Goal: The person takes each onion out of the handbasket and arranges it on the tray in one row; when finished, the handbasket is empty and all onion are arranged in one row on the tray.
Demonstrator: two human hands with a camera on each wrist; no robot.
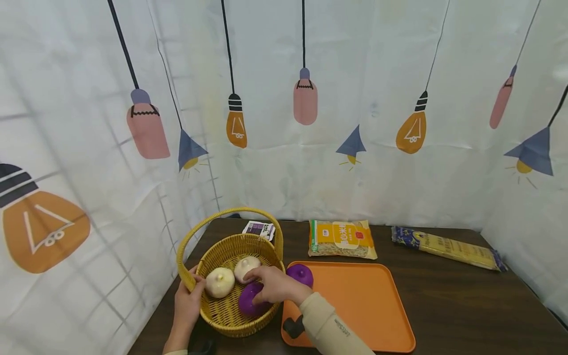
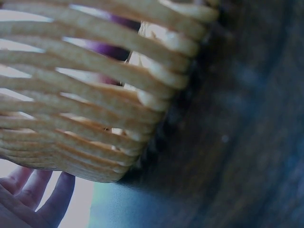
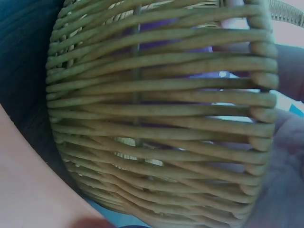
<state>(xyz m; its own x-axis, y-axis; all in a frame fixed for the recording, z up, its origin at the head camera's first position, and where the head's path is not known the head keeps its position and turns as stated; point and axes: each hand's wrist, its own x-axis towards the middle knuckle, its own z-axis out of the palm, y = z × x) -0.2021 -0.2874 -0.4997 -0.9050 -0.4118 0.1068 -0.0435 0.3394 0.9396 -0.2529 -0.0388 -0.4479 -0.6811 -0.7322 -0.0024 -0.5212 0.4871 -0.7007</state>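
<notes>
A yellow wicker basket (image 1: 232, 325) with an arched handle stands at the front left of the table. My left hand (image 1: 188, 298) grips its left rim by the foot of the handle; in the left wrist view its fingers (image 2: 57, 199) lie against the outer weave. My right hand (image 1: 277, 285) reaches over the right rim and holds a shiny purple onion (image 1: 251, 301) inside the basket. Two white onions (image 1: 220, 282) (image 1: 247, 268) sit beside it. Through the weave of the basket (image 3: 161, 114) in the right wrist view, purple shows.
Right of the basket lies an orange tray (image 1: 355, 305) with another purple onion (image 1: 300, 274) at its back left corner. Behind are a bag of grain (image 1: 341, 240), a long yellow packet (image 1: 448, 250) and a small purple-and-white packet (image 1: 259, 229). A printed white curtain (image 1: 266, 182) surrounds the table.
</notes>
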